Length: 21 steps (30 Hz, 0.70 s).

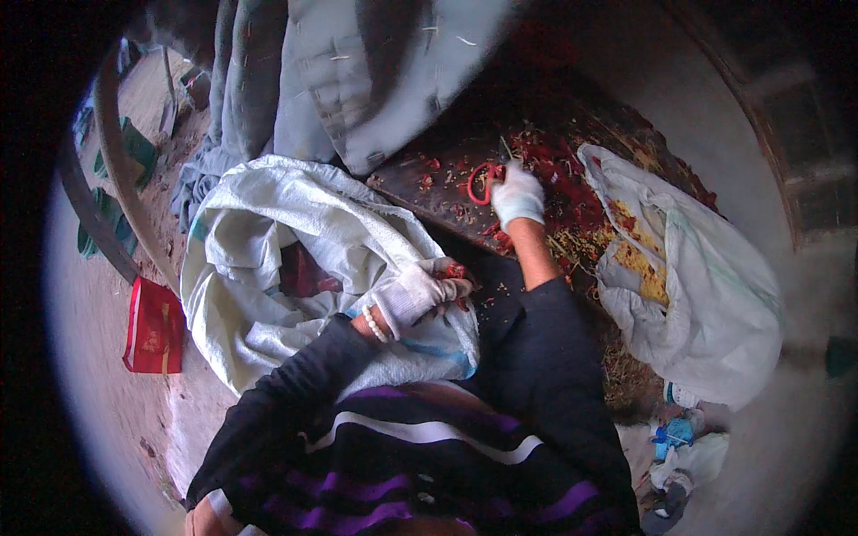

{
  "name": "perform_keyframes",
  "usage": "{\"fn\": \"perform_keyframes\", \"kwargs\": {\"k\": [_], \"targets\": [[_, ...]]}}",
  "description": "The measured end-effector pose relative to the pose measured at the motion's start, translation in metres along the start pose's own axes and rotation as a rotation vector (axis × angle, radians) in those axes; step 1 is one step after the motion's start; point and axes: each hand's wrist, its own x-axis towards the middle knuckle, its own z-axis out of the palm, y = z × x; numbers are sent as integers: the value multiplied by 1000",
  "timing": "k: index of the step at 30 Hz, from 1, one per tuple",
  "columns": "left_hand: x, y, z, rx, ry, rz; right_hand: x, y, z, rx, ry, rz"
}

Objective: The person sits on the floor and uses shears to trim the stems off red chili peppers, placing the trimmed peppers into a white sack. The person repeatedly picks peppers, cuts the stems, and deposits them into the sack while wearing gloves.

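My left hand (425, 291), in a pale knit glove with bare fingertips and a beaded bracelet at the wrist, grips dark red dried chili peppers (457, 271) above the near-right rim of an open white woven sack (322, 181). Dark red material (305, 271), too shadowed to make out, lies inside this sack. In its white glove, my right hand (517, 194) holds red-handled scissors (480, 184) over the dark work surface (429, 194). The blades point away from me and are partly hidden by the hand. Red pepper pieces (560, 174) and yellow seeds lie scattered around them.
At the right, another white woven sack (710, 301) lies with yellow seeds (640, 268) in its mouth. Grey quilted cloth (315, 80) hangs at the far side. A red bag (155, 328) is on the left; a blue crumpled item (673, 434) lies lower right.
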Motion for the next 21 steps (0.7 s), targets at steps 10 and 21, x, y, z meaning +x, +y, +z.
{"fn": "perform_keyframes", "kwargs": {"k": [10,21], "targets": [[-1,10,1,-124,-10,-71,23,-19,9,-66,-131,253],[12,17,-5,-340,34,-102,39,75,12,1843,-504,214]]}}
